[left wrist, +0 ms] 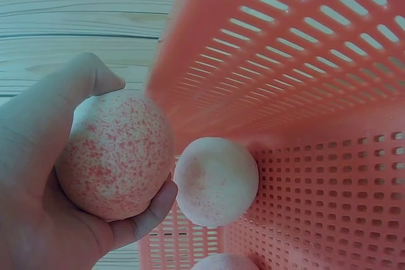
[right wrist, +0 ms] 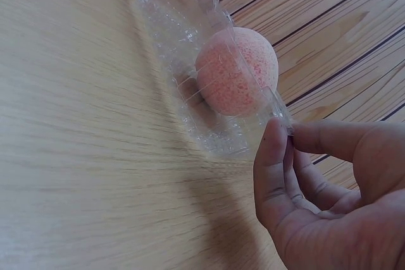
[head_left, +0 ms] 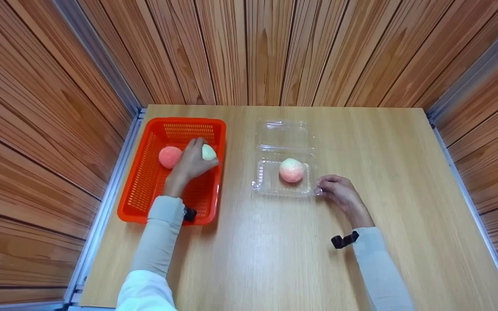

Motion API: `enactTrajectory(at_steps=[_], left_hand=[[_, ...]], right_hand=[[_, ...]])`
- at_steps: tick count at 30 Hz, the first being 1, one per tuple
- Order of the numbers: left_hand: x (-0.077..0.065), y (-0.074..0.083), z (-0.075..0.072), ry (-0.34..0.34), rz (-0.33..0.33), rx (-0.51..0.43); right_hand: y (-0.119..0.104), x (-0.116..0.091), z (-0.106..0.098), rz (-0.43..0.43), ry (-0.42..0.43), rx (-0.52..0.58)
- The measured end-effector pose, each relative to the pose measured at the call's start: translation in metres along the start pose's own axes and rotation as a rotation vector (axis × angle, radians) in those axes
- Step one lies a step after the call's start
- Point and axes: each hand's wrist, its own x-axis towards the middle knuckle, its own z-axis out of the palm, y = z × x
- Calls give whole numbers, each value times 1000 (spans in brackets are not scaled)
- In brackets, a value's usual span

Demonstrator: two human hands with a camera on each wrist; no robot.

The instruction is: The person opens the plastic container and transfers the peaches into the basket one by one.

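Observation:
My left hand (head_left: 195, 160) grips a round model peach (left wrist: 117, 156), speckled pink and pale green, over the right part of the orange basket (head_left: 128, 209). A pink peach (head_left: 170, 157) lies in the basket, left of that hand. In the left wrist view, a paler peach (left wrist: 216, 181) rests by the mesh wall, and part of another (left wrist: 224, 262) shows at the bottom edge. My right hand (head_left: 339, 193) pinches the front right corner of a clear plastic clamshell box (head_left: 270, 190). Inside the box's front half sits one pink-and-cream peach (head_left: 292, 170).
The clamshell's lid (head_left: 283, 134) lies folded back towards the far wall. Wooden plank walls (head_left: 270, 52) stand behind and on both sides of the table (head_left: 257, 259). A small black wrist camera (head_left: 339, 242) hangs at my right sleeve.

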Motion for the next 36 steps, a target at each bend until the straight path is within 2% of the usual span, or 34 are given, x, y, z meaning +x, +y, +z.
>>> enactTrajectory(at_steps=[27,36], left_hand=[[-2,-18,3,6,-41,-24],[-1,-19,3,-10,-64,-16]], right_hand=[[0,0,1,-4,1,15],[-1,0,0,3,6,-36]])
